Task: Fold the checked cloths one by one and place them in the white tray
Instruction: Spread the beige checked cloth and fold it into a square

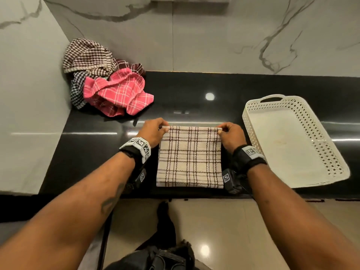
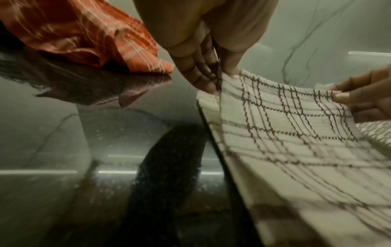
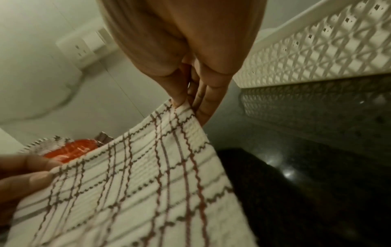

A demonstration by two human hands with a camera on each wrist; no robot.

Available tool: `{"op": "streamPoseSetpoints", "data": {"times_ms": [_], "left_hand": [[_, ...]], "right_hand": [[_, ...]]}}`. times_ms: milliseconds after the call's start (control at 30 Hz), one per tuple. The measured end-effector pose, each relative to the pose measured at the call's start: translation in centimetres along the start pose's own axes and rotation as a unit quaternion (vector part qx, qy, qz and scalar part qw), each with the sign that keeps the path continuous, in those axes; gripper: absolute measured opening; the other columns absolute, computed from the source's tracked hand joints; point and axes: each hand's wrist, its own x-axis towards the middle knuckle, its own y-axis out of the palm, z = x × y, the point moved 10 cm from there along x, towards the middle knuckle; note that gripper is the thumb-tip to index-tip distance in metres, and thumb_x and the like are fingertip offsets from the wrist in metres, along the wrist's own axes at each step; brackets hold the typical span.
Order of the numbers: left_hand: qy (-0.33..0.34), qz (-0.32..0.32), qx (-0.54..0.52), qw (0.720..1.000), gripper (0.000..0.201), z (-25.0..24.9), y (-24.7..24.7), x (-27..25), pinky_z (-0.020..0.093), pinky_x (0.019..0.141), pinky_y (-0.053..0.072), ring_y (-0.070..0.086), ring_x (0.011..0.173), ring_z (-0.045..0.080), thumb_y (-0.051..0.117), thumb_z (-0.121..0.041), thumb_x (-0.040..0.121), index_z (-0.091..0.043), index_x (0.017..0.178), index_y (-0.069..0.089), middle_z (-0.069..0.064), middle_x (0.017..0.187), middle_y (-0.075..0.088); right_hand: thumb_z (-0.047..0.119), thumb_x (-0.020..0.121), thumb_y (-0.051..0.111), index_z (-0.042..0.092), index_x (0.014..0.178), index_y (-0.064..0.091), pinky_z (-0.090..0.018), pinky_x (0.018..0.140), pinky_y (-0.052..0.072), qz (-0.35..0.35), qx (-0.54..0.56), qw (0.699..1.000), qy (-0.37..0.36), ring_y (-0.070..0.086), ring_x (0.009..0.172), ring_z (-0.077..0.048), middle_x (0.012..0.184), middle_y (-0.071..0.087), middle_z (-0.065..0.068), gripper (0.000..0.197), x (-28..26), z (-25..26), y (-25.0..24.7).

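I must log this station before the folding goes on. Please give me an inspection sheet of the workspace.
Surface: glossy black counter.
Job's things: cream checked cloth lies before the person; white tray to its right holds no cloth.
Clutter: cloth pile, pink and brown checked, in the far left corner.
Grippers: left hand and right hand each pinch a far corner of the cloth.
Cables: nothing seen.
Surroundings: marble wall.

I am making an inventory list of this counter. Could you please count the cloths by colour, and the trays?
White checked cloth, both hands pinching its far corners: 1
Pink checked cloth: 1
Brown-and-white checked cloth: 1
Dark-and-white checked cloth, partly hidden in the heap: 1
White tray: 1
Total: 5
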Motion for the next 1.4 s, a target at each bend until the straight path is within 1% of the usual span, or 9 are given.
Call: {"op": "streamPoseSetpoints", "data": {"times_ms": [167,567,733,833,900,967,1100,1200,1400], "left_hand": [[-0.014,0.012,0.035,0.999,0.004,2.0,2.1,2.8,0.029,0.082,0.043,0.058,0.093,0.019,0.063,-0.02,0.094,-0.018,0.096,0.065,0.0,0.098,0.062],[-0.015,-0.005,0.049,0.999,0.019,2.8,2.2,3.2,0.038,0.097,0.046,0.056,0.105,0.025,0.061,-0.016,0.092,-0.013,0.111,0.06,0.005,0.115,0.052],[0.118,-0.043,0.211,0.969,0.039,-2.7,2.6,1.0,0.045,0.088,0.049,0.056,0.104,0.031,0.053,-0.01,0.089,-0.014,0.127,0.05,0.007,0.122,0.048],[0.241,0.1,0.288,0.921,0.057,-4.6,8.0,-1.8,0.045,0.119,0.027,0.03,0.144,0.029,0.043,-0.033,0.098,-0.017,0.152,0.03,0.003,0.158,0.029],[0.215,0.168,0.35,0.896,0.068,-2.3,9.9,-3.2,0.045,0.124,0.005,-0.001,0.153,0.023,0.023,-0.052,0.102,-0.02,0.158,0.003,0.001,0.166,-0.003],[0.169,0.171,0.368,0.898,0.072,0.3,9.0,-4.0,0.044,0.124,-0.003,-0.012,0.152,0.019,0.013,-0.058,0.1,-0.021,0.158,-0.007,0.0,0.164,-0.013],[0.117,0.134,0.381,0.907,0.065,2.4,6.0,-5.5,0.045,0.123,-0.004,-0.011,0.152,0.02,0.017,-0.048,0.102,-0.02,0.159,0.0,0.0,0.166,-0.007],[0.155,0.124,0.351,0.915,0.061,-1.1,7.1,-6.8,0.045,0.124,-0.001,-0.007,0.153,0.021,0.023,-0.034,0.102,-0.019,0.158,0.004,0.001,0.166,-0.006],[0.155,0.137,0.355,0.912,0.071,0.5,9.9,-11.3,0.041,0.124,-0.003,-0.01,0.152,0.016,0.009,-0.058,0.1,-0.018,0.158,-0.002,0.001,0.164,-0.011]], "right_hand": [[0.009,0.092,0.062,0.008,0.099,0.072,-0.018,0.076,0.038,-0.014,-0.071,0.997,0.025,0.056,0.084,-0.013,0.101,0.072,-0.009,0.012,2.2,-0.3,1.8],[0.013,0.095,0.056,0.011,0.097,0.065,-0.03,0.075,0.049,0.012,-0.107,0.993,0.056,0.064,0.088,-0.023,0.095,0.069,-0.006,0.009,3.3,-0.8,3.3],[0.012,0.092,0.051,0.012,0.112,0.056,-0.041,0.088,0.047,-0.017,-0.298,0.945,-0.136,0.055,0.106,-0.028,0.114,0.057,-0.008,0.021,-0.3,5.5,4.1],[0.034,0.098,0.046,0.015,0.145,0.037,-0.05,0.115,0.028,0.154,-0.312,0.917,-0.198,0.03,0.142,-0.029,0.153,0.034,-0.007,0.051,-4.3,5.9,9.8],[0.051,0.101,0.029,0.022,0.158,0.0,-0.054,0.121,-0.003,0.264,-0.359,0.878,-0.174,-0.01,0.152,-0.024,0.165,-0.011,0.001,0.07,-5.8,2.6,12.1],[0.061,0.1,0.015,0.025,0.155,-0.017,-0.054,0.118,-0.015,0.28,-0.393,0.862,-0.153,-0.023,0.149,-0.022,0.16,-0.027,0.002,0.074,-6.0,-0.1,11.1],[0.055,0.1,0.019,0.013,0.157,-0.009,-0.057,0.116,-0.017,0.222,-0.454,0.86,-0.073,-0.018,0.15,-0.026,0.164,-0.018,-0.008,0.076,-6.2,-2.2,6.6],[0.041,0.102,0.023,0.011,0.158,-0.003,-0.059,0.119,-0.01,0.216,-0.421,0.869,-0.145,-0.013,0.152,-0.027,0.165,-0.012,-0.01,0.069,-8.8,1.0,8.6],[0.049,0.104,0.017,0.024,0.157,-0.012,-0.054,0.119,-0.012,0.272,-0.366,0.873,-0.17,-0.019,0.15,-0.021,0.163,-0.022,0.003,0.066,-12.2,-2.0,10.0]]}}
